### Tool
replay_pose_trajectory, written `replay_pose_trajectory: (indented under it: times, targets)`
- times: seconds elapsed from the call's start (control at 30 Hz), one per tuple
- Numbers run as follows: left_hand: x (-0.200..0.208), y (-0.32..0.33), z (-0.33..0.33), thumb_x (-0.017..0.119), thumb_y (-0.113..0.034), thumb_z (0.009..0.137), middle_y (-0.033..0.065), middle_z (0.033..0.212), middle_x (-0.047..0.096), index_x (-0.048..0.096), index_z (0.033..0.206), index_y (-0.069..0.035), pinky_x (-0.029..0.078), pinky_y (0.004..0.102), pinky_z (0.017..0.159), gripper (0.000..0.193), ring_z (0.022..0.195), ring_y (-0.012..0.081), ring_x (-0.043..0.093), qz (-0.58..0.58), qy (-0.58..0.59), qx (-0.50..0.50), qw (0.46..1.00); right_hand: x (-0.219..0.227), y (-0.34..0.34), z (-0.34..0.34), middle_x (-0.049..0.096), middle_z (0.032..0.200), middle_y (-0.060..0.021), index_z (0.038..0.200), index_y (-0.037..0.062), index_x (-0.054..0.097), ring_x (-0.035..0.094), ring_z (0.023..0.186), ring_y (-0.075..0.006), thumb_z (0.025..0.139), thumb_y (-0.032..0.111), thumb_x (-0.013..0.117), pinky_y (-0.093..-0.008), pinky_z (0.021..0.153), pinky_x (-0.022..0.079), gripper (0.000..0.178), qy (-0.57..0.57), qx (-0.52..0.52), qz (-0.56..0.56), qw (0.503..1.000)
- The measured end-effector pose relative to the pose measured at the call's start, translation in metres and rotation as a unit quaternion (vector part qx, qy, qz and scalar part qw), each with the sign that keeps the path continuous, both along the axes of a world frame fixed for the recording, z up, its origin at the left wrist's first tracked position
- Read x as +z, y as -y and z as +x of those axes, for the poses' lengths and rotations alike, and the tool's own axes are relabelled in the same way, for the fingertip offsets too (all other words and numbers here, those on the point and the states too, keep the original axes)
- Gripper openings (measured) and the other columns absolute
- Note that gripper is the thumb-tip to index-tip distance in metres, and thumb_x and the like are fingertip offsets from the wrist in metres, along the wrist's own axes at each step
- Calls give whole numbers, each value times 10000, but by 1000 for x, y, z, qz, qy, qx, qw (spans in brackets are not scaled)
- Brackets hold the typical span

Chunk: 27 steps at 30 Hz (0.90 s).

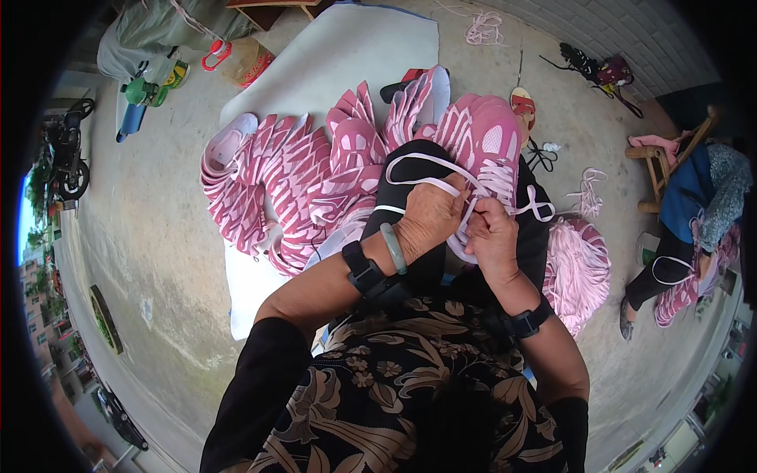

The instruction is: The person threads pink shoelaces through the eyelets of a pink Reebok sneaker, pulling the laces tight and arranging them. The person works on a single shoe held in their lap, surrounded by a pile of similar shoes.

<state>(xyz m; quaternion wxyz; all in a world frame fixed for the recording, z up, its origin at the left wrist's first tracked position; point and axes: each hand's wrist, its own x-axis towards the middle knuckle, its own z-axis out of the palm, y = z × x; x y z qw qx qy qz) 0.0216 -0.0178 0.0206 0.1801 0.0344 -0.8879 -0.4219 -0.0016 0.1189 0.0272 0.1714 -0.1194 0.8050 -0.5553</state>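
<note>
Shoe upper (511, 160) in pinks, pale lace (497, 178), toe (499, 139) apparently mesh.

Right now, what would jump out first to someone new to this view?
Stacks of pink-and-white shoe uppers, sprawled in curving rows left of centre. Near centre, the left hand and right hand pinch pale lace at a pink upper. At far right, a second person handles similar pink pieces.
</note>
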Motion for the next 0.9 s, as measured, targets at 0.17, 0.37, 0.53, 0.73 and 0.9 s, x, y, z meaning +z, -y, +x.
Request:
replay_pose_trajectory:
  times: [0.17,0.37,0.53,0.73,0.9]
  targets:
    - [8,0,2,575,-77,782,175,620,542,542,784,-30,427,391,477,58,572,379,541,9,28,-2,1000,-5,0,0,530,629,-37,931,25,531,457,416,-60,806,-97,479,-202,357,362,183,28,-1,-35,999]
    - [2,9,-5,563,-61,774,170,599,532,545,760,-28,432,388,488,40,551,352,542,111,108,-27,988,-8,0,-4,533,658,-40,952,14,533,441,417,-49,835,-64,496,-186,356,353,145,90,8,-74,993]
    - [1,5,-4,556,-25,780,126,568,493,551,764,-20,403,328,470,17,482,253,491,-79,21,-32,996,-13,0,-7,530,642,-30,944,53,555,467,398,-66,821,-61,500,-206,361,365,175,119,6,-95,988]
    - [-1,6,-4,576,-48,767,178,640,552,562,787,-26,429,378,506,33,590,364,546,126,102,-25,986,-13,-2,-7,535,650,-33,955,54,569,463,396,-64,819,-64,507,-196,366,366,191,137,9,-113,984]
    - [8,0,-5,542,-59,784,154,610,538,543,750,-26,439,356,503,47,558,305,558,-71,12,-48,996,-19,-3,-6,536,659,-32,977,58,581,457,404,-59,818,-70,500,-193,369,365,220,118,10,-122,985]
